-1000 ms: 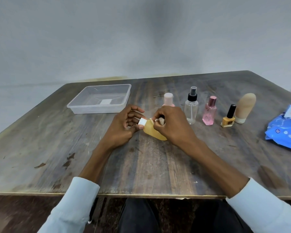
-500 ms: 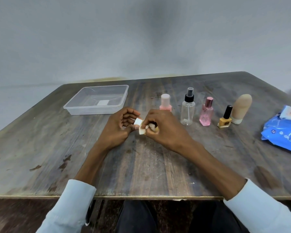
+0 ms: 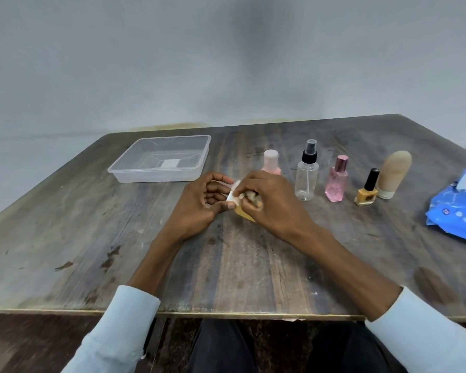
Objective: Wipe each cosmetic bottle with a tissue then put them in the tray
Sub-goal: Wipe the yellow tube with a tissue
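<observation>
A small yellow tube (image 3: 244,213) with a white cap (image 3: 231,204) lies between my hands at the table's middle. My left hand (image 3: 199,205) pinches the cap end. My right hand (image 3: 272,200) grips a crumpled, soiled tissue (image 3: 250,197) pressed against the tube's body, hiding most of it. The clear plastic tray (image 3: 124,170) sits at the back left with nothing in it but a white label. Behind my hands stand a pale pink bottle (image 3: 271,160), a clear spray bottle (image 3: 306,173), a pink perfume bottle (image 3: 336,181), a yellow nail polish (image 3: 366,192) and a beige tube (image 3: 393,173).
A blue pack of wipes (image 3: 455,214) lies at the right edge of the worn wooden table (image 3: 65,238). The table's front edge runs just past my sleeves, with my lap below it. A grey wall stands behind.
My right hand has slid the tissue along the yellow tube, which showed more a second ago, was almost hidden half a second ago, and now peeks out below the fingers. My left hand keeps its hold.
</observation>
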